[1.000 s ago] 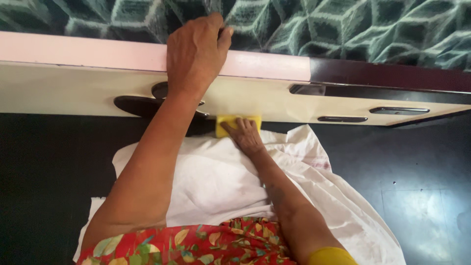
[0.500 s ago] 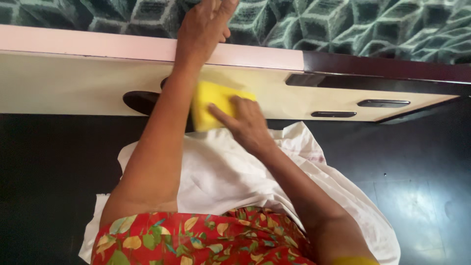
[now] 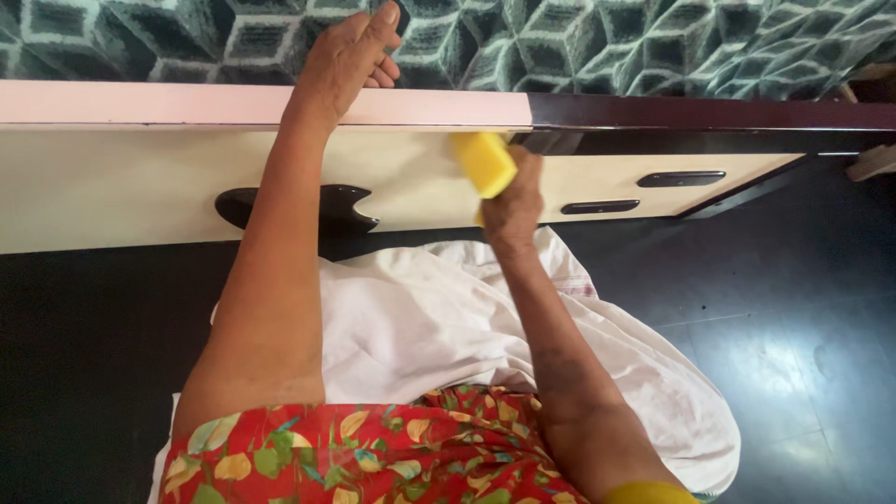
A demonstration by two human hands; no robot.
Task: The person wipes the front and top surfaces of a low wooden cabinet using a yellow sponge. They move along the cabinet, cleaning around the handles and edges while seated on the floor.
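Two hands: both at the side of a bed, one high, one lower.
Left hand (image 3: 343, 54): resting over the pink top edge (image 3: 187, 103) of the bed frame, onto the green patterned blanket (image 3: 607, 42); fingers loosely curled, gripping nothing that shows.
Right hand (image 3: 511, 201): fingers pressed together around a yellow sponge (image 3: 483, 161), pinching its lower end.
Sponge position: against the cream side panel (image 3: 112, 182), just below the dark rail (image 3: 709, 117), beside the dark cut-out handle (image 3: 299, 207).
Slip risk: the hold covers only one end of the sponge, so a hard stroke could likely twist it out of the fingers onto the white cloth (image 3: 420, 317).
Snag risk: the panel's dark slots (image 3: 679, 178) lie near to the right; a stroke that way may catch the sponge's corner.
Balance risk: the body leans on the left arm; if that hand slides on the blanket, support would probably go.
Floor: dark and glossy (image 3: 793, 308); drips there could make it slippery.
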